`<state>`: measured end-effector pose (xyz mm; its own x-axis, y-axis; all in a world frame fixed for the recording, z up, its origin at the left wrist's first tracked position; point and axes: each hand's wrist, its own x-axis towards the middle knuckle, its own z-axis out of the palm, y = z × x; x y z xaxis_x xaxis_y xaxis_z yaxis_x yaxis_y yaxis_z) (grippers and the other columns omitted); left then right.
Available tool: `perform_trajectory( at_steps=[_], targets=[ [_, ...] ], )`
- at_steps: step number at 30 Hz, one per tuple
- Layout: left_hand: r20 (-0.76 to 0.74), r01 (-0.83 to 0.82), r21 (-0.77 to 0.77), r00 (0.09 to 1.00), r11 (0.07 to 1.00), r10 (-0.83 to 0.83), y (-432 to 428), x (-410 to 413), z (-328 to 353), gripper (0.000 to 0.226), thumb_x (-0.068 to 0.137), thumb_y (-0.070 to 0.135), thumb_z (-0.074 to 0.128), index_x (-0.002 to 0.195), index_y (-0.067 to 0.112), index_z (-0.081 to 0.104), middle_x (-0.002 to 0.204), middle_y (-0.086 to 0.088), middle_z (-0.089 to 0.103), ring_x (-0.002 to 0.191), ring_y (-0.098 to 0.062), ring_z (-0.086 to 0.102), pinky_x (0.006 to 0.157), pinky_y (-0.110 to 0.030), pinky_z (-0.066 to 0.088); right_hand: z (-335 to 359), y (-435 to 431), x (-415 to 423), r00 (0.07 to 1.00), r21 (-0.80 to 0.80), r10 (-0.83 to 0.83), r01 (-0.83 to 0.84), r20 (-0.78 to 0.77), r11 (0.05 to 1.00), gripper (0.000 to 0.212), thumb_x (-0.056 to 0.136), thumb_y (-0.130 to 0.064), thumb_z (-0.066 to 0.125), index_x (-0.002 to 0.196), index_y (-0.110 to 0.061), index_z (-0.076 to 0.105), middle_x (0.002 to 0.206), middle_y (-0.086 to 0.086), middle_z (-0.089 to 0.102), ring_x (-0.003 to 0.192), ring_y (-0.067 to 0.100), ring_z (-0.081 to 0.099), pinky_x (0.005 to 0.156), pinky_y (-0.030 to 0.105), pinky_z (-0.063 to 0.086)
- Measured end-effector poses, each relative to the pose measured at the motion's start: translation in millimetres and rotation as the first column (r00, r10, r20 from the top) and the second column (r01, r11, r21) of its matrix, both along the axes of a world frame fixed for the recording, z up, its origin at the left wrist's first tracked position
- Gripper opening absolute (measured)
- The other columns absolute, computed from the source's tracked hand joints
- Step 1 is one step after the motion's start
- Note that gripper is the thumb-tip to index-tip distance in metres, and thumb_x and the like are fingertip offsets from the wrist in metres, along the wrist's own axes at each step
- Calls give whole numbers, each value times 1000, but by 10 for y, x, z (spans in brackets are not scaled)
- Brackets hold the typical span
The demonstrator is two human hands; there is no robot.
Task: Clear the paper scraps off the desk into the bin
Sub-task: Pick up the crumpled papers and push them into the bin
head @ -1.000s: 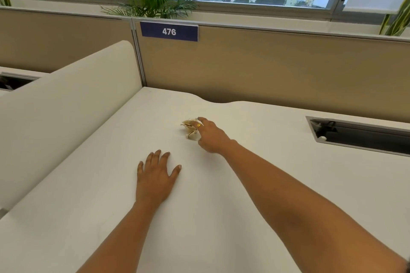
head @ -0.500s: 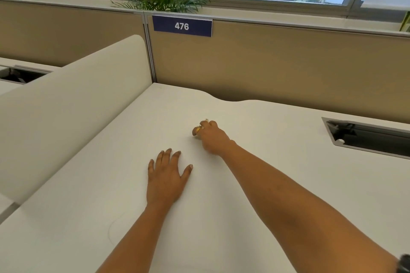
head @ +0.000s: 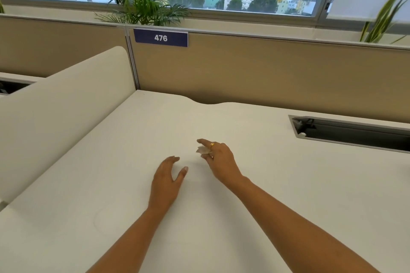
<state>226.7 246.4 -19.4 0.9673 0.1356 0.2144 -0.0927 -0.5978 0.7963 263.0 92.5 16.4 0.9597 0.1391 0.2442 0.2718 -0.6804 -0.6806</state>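
A small pale paper scrap (head: pixel 202 150) sticks out between the thumb and fingers of my right hand (head: pixel 218 158), which pinches it just above the white desk (head: pixel 255 184). That hand wears gold rings, and its index finger points left. My left hand (head: pixel 166 180) hovers close to its left with fingers slightly bent and thumb spread, holding nothing. No bin is in view.
A beige partition (head: pixel 266 73) with a blue "476" label (head: pixel 160 37) closes the far side. A white curved divider (head: pixel 55 104) walls the left. A cable slot (head: pixel 352 131) is cut into the desk at the right. Plants stand behind the partition.
My right hand closed over the scrap, then pulled it back toward me and lifted it. My left hand came up off the desk and turned on its side.
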Motion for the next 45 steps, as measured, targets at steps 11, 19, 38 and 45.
perform_trajectory(
  at_steps=[11, 19, 38, 45],
  targets=[
    [-181, 73, -608, 957, 790, -227, -1088, -575, 372, 26, 87, 17, 61, 113, 11, 62, 106, -11, 68, 104, -24, 64, 93, -37, 51, 130, -792, -891, 982, 230, 33, 11, -187, 973, 29, 88, -9, 61, 117, -13, 61, 113, 7, 68, 100, 18, 65, 90, 28, 53],
    [-159, 149, -672, 927, 725, -339, -1821, -994, 510, 21, 86, 17, 62, 104, 7, 63, 94, -13, 70, 85, -22, 67, 78, -29, 55, 303, -1712, -1358, 986, 182, -32, 62, -162, 981, 24, 84, -19, 68, 108, -16, 69, 116, 1, 65, 102, 13, 58, 81, 17, 49],
    [-107, 349, -640, 842, 684, -530, -3754, -1390, 514, 23, 84, 26, 65, 98, 26, 47, 89, 0, 70, 94, -17, 64, 79, -28, 50, 575, -3686, -2060, 939, 218, -189, 256, -287, 942, 22, 76, -13, 75, 97, -16, 69, 87, -2, 68, 83, 12, 64, 65, 12, 48],
    [-122, 411, -620, 791, 669, -599, -4281, -1235, 447, 33, 86, 33, 60, 112, 29, 41, 98, 8, 67, 99, -12, 58, 81, -28, 48, 532, -4215, -1951, 939, 64, -264, 284, -220, 957, 21, 85, -7, 65, 104, -11, 72, 106, 8, 72, 82, 8, 59, 62, 4, 39]
  ],
)
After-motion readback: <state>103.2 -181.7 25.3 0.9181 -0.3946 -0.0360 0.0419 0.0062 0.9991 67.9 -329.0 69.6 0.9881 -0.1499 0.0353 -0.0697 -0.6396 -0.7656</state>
